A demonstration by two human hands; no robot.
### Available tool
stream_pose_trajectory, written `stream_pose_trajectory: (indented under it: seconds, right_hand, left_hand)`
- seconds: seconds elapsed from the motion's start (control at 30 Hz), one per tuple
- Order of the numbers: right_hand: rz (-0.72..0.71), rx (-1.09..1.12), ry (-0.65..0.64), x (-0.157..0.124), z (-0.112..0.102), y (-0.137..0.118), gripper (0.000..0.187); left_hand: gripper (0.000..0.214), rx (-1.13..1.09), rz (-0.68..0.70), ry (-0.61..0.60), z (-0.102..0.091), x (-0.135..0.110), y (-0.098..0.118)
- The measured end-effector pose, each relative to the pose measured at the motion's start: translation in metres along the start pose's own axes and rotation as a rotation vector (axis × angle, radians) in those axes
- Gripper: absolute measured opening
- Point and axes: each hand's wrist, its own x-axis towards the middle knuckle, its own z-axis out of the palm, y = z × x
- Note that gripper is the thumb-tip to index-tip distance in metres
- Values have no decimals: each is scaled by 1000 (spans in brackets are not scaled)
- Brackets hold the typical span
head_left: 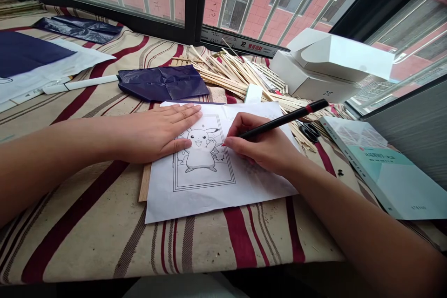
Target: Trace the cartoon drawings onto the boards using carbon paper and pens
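Note:
A white sheet of paper (195,200) with a printed Pikachu drawing (200,158) inside a framed border lies before me. Under its left side, the edge of a wooden board (144,184) shows. Pressed flat on the upper left of the sheet is my left hand (164,130), fingers stretched out, the thumb over the drawing. My right hand (260,144) pinches a black pen (284,120) with a red band. Its red tip rests at the right side of the drawing, near the tail.
Dark blue carbon paper (162,83) lies behind the sheet, beside thin wooden sticks (226,72). A white box (314,79), scissors (309,131) and a book (387,167) are at the right. A white knife-like tool (82,84) sits left on the striped cloth (87,223). Windows rise behind.

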Motion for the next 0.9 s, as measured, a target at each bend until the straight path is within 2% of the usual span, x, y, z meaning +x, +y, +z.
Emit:
stream_pose_trajectory:
  seconds: [0.1,0.27,0.37,0.5,0.57,0.67,0.73,0.8,0.9]
  right_hand:
    - [26,-23,29,-1,0,0,19]
    - [6,23,10,0,3,6,29]
    - [-75,66,7,3,0,10,35]
    - [-260,39,43,2,-24,6,24]
    - [-358,-123,22,-3,-38,1,23]
    - [-559,-482,-228,-16,-42,-8,21]
    - [-679,-718,-357,-26,-31,-14,37]
    - [-738,-917,-394,-35,-15,-19,44]
    - [-752,-1086,-388,-45,2,-24,24]
  left_hand:
    - [84,4,-13,-9,-1,-1,0]
    - [83,-1,-4,6,1,0,-2]
    - [82,-11,-8,11,2,1,-3]
    - [82,-11,-24,-7,1,1,0]
    - [82,-5,-31,-13,0,1,1]
    - [81,-11,-28,-16,0,0,1]
    - [81,-23,-18,-9,1,-1,0]
    - [80,-40,-9,6,1,-2,0]
    - [81,-58,-3,10,-1,-4,1]
